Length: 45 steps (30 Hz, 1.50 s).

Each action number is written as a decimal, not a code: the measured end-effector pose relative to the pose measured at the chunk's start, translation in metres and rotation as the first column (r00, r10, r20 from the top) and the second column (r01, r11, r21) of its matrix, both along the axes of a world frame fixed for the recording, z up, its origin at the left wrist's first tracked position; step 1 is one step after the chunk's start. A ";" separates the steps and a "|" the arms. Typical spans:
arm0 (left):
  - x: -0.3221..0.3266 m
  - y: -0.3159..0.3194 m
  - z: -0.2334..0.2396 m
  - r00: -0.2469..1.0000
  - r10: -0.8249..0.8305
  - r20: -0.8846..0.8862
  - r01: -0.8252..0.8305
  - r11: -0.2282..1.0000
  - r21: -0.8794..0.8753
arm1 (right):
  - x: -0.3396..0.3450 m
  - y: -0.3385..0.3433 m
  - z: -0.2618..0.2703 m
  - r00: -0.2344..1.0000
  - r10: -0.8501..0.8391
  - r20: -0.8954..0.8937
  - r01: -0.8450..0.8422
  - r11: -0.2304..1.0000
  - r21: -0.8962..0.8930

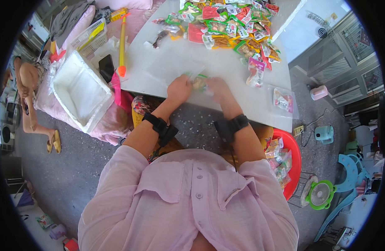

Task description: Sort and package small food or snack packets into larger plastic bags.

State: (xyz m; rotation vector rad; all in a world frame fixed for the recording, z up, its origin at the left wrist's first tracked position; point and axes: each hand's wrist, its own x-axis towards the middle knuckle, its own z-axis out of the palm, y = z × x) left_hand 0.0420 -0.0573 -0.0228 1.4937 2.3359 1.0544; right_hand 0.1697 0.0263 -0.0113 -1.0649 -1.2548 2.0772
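Note:
Over the near part of the white table (148, 73), a green-edged snack packet (199, 82) is between my two hands. My left hand (179, 89) grips its left end, where a clear plastic bag (192, 71) also shows. My right hand (218, 89) is blurred at the packet's right end, and its grip cannot be made out. A pile of small snack packets (230, 26) in red, green and yellow lies at the table's far side. Right of my hands are a purple-and-white packet (255, 72) and another packet (282, 100) in or on a clear bag.
To the left are a white foam box (82, 91), a black phone (106, 68), a yellow tube with orange ends (122, 47) and a white basket (90, 39). A red basin (295, 163) of packets stands by my right side. Another person's legs (31, 94) show far left.

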 end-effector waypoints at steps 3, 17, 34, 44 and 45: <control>0.002 -0.001 0.009 0.981 -0.001 0.194 0.016 0.997 -0.078 | 0.002 -0.010 -0.001 0.994 0.014 -0.111 -0.013 1.000 0.018; 0.018 0.001 0.013 0.990 -0.082 0.112 0.093 0.991 -0.098 | 0.081 -0.037 0.030 0.935 -0.263 -0.236 0.281 0.959 0.045; 0.033 -0.009 0.016 0.921 -0.324 0.217 0.346 0.935 -0.075 | 0.095 -0.021 0.005 0.980 -0.162 -0.118 0.152 0.985 -0.085; 0.060 -0.016 0.036 0.900 -0.412 -0.140 0.398 0.910 -0.117 | 0.060 -0.040 -0.018 0.831 -0.405 -0.381 0.388 0.913 -0.126; 0.062 -0.017 0.040 0.897 -0.423 -0.127 0.411 0.905 -0.109 | 0.058 -0.041 -0.017 0.843 -0.335 -0.420 0.344 0.937 -0.058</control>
